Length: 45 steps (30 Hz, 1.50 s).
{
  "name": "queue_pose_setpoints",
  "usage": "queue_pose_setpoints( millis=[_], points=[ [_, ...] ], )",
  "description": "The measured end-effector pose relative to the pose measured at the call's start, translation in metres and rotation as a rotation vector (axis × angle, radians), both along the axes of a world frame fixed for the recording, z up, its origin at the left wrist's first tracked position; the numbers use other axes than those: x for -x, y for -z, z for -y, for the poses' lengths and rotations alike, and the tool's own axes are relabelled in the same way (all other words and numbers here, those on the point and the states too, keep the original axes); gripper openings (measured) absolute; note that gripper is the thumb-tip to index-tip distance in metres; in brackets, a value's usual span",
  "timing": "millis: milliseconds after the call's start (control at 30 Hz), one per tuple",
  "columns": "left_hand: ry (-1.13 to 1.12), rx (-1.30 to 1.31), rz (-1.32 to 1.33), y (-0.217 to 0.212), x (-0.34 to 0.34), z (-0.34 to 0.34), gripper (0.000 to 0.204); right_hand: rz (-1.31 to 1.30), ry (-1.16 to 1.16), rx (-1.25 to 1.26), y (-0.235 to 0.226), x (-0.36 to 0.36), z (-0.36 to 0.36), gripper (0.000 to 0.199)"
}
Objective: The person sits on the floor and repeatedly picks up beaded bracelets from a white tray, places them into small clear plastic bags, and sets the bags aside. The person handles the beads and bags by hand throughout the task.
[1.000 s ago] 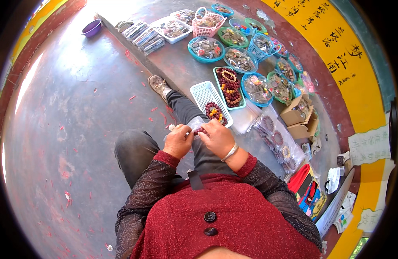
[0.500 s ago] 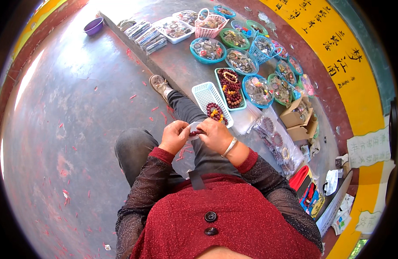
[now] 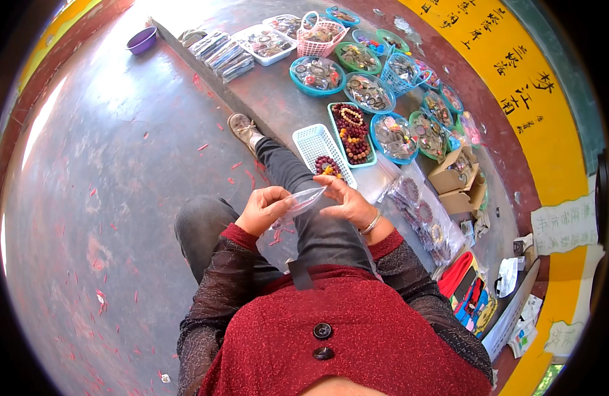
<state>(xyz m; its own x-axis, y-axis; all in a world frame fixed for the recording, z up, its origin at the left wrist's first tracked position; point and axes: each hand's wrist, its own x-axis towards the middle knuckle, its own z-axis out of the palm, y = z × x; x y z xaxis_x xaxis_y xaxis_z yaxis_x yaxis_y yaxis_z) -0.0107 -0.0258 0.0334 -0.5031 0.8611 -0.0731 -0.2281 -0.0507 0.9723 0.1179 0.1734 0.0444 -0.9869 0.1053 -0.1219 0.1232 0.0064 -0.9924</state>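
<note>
A small clear plastic bag [image 3: 304, 199] is pinched between the thumb and fingers of my left hand [image 3: 263, 211], above my lap. Its mouth end reaches toward my right hand [image 3: 351, 203], whose fingers are spread, with the fingertips at or very close to the bag's edge. Whether a bracelet lies inside the bag is hard to see. Just beyond my right hand, dark red and yellow bead bracelets [image 3: 326, 165] lie in the near end of a pale blue plastic basket [image 3: 307, 140]. Beside it, a light green tray [image 3: 333, 117] holds several more bead bracelets.
Round baskets of packaged trinkets, such as a blue basin [image 3: 310, 89], crowd the raised ledge ahead. Bagged bracelets [image 3: 420, 211] lie to my right, near a cardboard box [image 3: 450, 178]. A purple basin [image 3: 142, 41] stands far left. Flat packages [image 3: 222, 56] are stacked by the ledge edge.
My right hand has let go of the dark red beads it held at the bag and moved right and slightly down, its fingers spreading. My left hand still holds the bag, which now shows more fully.
</note>
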Motion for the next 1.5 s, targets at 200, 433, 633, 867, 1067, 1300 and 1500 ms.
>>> queue_pose_setpoints(
  millis=[200,433,633,867,1067,1300,1500],
  points=[
    [0.128,-0.115,0.343,0.007,0.006,0.005,0.015,0.079,-0.13,0.361,-0.002,0.001,0.02,0.044],
    [-0.114,-0.303,0.482,0.01,0.005,0.0,0.041,-0.051,-0.02,0.151,-0.039,0.005,0.036,0.026],
    [0.031,-0.415,0.174,0.023,0.005,-0.007,0.052,-0.179,0.07,0.045,-0.078,0.003,0.035,0.032],
    [0.297,-0.152,0.172,0.003,-0.013,-0.009,0.037,-0.165,0.224,0.247,-0.085,0.003,0.031,0.029],
    [0.471,-0.091,0.396,-0.001,-0.016,-0.01,0.027,-0.17,0.375,0.294,-0.073,0.007,0.017,0.024],
    [0.363,-0.051,0.545,0.007,-0.017,-0.01,0.022,-0.11,0.456,0.469,-0.053,0.009,-0.001,0.027],
    [0.125,-0.088,0.563,0.02,-0.014,-0.013,0.027,0.195,0.191,0.583,0.001,-0.01,0.012,0.034]
  ],
)
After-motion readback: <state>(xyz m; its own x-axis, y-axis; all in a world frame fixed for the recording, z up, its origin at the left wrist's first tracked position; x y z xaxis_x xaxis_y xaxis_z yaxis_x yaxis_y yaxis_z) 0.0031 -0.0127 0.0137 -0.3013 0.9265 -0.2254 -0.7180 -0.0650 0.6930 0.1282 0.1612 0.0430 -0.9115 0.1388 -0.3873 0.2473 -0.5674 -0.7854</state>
